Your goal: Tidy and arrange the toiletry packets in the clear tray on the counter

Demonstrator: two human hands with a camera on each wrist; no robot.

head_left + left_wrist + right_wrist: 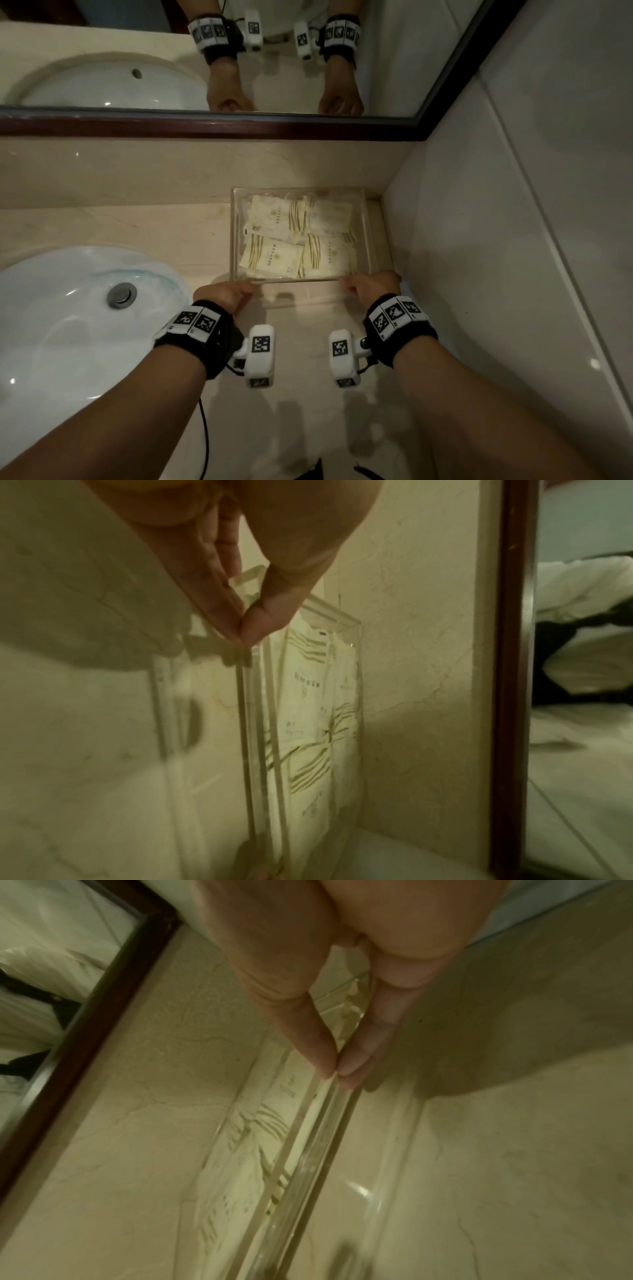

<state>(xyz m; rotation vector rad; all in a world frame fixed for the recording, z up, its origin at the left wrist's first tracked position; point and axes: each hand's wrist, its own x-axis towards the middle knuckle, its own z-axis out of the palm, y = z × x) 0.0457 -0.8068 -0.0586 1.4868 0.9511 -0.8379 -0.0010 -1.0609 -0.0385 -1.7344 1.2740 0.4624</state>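
Note:
A clear tray (pixel 363 219) stands on the beige counter near the right wall. Inside lie several cream toiletry packets (pixel 272 255) with gold stripes, laid flat in rows. My left hand (pixel 226 294) pinches the tray's near wall at its left corner, thumb and fingers (pixel 219 610) meeting on the rim. My right hand (pixel 371 284) pinches the same near wall at its right corner, thumb and fingertips (pixel 352 1064) pressed together on the edge. The tray (pixel 342 620) and packets (pixel 308 723) show through the clear wall in the left wrist view; packets (pixel 260 1123) also show in the right wrist view.
A white sink (pixel 68 325) with a metal drain (pixel 120 294) lies left of the tray. A dark-framed mirror (pixel 239 123) runs along the back. A tiled wall (pixel 496 274) stands close on the right. Bare counter (pixel 137 222) stretches behind the sink.

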